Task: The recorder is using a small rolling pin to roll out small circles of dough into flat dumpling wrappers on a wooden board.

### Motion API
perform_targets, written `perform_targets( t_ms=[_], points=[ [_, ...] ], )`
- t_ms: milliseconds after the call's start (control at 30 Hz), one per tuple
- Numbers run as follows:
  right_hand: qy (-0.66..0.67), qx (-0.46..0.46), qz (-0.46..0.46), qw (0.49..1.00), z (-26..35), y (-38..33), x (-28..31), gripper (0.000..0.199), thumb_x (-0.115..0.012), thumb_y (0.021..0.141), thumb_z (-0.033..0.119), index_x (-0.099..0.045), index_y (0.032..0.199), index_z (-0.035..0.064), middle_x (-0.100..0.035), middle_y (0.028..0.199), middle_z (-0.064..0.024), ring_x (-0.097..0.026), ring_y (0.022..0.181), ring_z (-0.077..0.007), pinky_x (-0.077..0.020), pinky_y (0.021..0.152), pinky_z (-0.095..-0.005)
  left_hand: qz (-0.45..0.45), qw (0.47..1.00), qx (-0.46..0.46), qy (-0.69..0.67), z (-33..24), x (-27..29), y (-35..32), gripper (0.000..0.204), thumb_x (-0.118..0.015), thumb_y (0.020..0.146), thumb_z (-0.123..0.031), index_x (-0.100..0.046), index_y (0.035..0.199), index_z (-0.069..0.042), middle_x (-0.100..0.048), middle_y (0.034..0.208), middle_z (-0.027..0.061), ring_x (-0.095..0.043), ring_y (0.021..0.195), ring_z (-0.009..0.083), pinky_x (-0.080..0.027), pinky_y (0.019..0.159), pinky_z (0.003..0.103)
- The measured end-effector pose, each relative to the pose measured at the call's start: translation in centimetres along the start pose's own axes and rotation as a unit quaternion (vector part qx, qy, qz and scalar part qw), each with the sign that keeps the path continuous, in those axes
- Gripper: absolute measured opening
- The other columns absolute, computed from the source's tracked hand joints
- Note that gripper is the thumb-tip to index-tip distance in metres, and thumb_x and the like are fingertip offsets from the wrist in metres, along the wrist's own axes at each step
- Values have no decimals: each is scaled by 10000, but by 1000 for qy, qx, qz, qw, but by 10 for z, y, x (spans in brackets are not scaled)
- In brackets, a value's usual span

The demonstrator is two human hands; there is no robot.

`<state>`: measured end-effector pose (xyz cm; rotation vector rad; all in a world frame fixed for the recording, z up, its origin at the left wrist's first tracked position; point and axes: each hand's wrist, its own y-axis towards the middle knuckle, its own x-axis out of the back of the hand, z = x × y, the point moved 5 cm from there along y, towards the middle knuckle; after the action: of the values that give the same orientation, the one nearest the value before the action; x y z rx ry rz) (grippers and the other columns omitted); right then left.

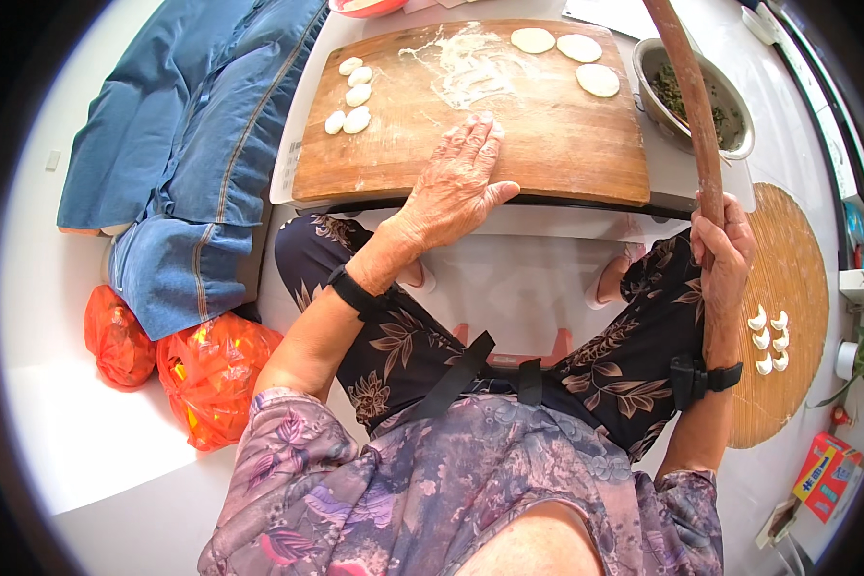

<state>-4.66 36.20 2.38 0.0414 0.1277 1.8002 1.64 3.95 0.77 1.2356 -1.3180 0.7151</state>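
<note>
My left hand (459,173) lies flat at the front edge of the wooden board (576,154), palm down, fingers stretched out and the thumb pointing right. Whatever may be under the palm is hidden. In my closed right hand (725,235) a long wooden rolling pin (698,106) is held by its lower end, raised beside the board's right side. Several small dough pieces (358,95) sit at the board's left, and three flattened dough rounds (579,48) lie at its far right. Loose flour (466,72) is spread across the far middle.
A metal bowl (739,130) of dark green filling stands right of the board. Several shaped dumplings (761,341) rest on a round woven mat (787,278) at the right. Blue denim cloth (192,125) covers something at the left, with red plastic bags (211,374) below it.
</note>
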Motion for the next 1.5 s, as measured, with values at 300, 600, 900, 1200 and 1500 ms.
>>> perform_targets(
  t_ms=[300, 600, 900, 1200, 1500],
  points=[
    [-29, -1, 0, 1000, 2, -2, -4, 293, -607, 858, 129, -562, 1099, -31, -525, 752, 8, -431, 561, -25, -316, 474, -153, -38, 999, 28, 24, -8, -6, 0, 699, -484, 968, -446, -333, 1431, 57, -316, 1493, 271, -261, 1413, 395, -177, 1166, 471],
    [-13, -7, -6, 1000, 5, -1, -5, 296, -621, 851, 132, -563, 1100, -16, -526, 741, 15, -421, 554, -22, -306, 471, -155, -58, 998, 16, 15, -6, -3, 4, 602, -553, 952, -351, -425, 1369, 66, -395, 1438, 280, -338, 1366, 409, -242, 1144, 452],
    [-19, 2, -6, 1000, 5, 0, -6, 282, -619, 853, 139, -564, 1088, -8, -523, 748, 20, -424, 561, -18, -311, 476, -150, -127, 986, 90, -59, 3, 15, 16, 325, -609, 805, -14, -629, 1125, 45, -619, 1155, 240, -512, 1169, 415, -412, 968, 452],
    [-21, -6, -12, 1000, 3, 0, -4, 294, -615, 857, 139, -555, 1106, -6, -522, 761, 21, -425, 571, -16, -320, 487, -149, -168, 974, 43, -147, 12, 16, 21, 327, -549, 794, 25, -638, 1107, 50, -620, 1183, 233, -520, 1194, 390, -364, 1075, 412],
    [-40, 7, -4, 999, 5, -1, -8, 314, -605, 856, 149, -558, 1113, -25, -520, 761, 16, -425, 581, -22, -317, 494, -156, -76, 995, 14, 71, -15, -14, 9, 757, -495, 948, -496, -386, 1367, 125, -365, 1436, 324, -344, 1355, 440, -242, 1144, 477]
  ],
)
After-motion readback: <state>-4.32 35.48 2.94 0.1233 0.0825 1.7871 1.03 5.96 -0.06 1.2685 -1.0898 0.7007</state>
